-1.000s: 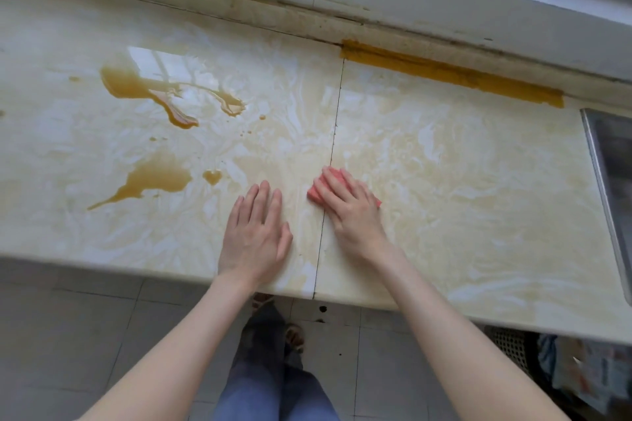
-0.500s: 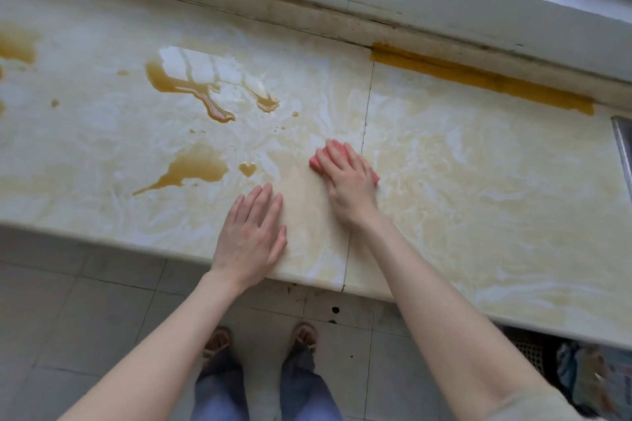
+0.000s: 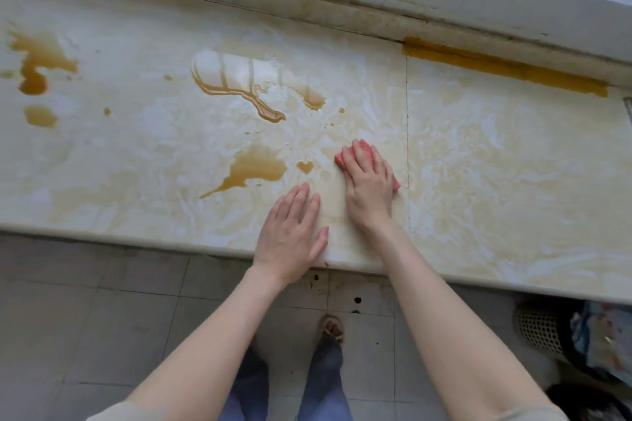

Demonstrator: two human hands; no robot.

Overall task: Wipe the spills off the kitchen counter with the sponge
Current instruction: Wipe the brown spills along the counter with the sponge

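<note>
The pink sponge (image 3: 343, 160) lies flat on the table (image 3: 496, 164), mid-depth, just left of a thin seam (image 3: 407, 120) that crosses the top from back to front. Most of it is hidden: one corner shows at the far left and another at the near right, so its long axis seems to slant from far-left to near-right, though the full outline cannot be told.

The right hand (image 3: 369, 181) covers it, palm down. Its fingers (image 3: 359, 157) are straight, held close together and pressed onto the sponge, pointing away and a little left.

The left hand (image 3: 294, 232) rests flat on the bare table just beside it, near the front edge, fingers (image 3: 297, 202) together, thumb out to the side, holding nothing.

A small drop (image 3: 305, 166) sits just left of the sponge, with a brown puddle (image 3: 256, 167) beyond it. Farther back lies a glossy spill (image 3: 239, 85), and more brown patches (image 3: 37, 65) lie at the far left. An orange strip (image 3: 502, 70) runs along the back edge on the right. Below, the tiled floor (image 3: 85, 335) carries a mesh basket (image 3: 540, 331).
</note>
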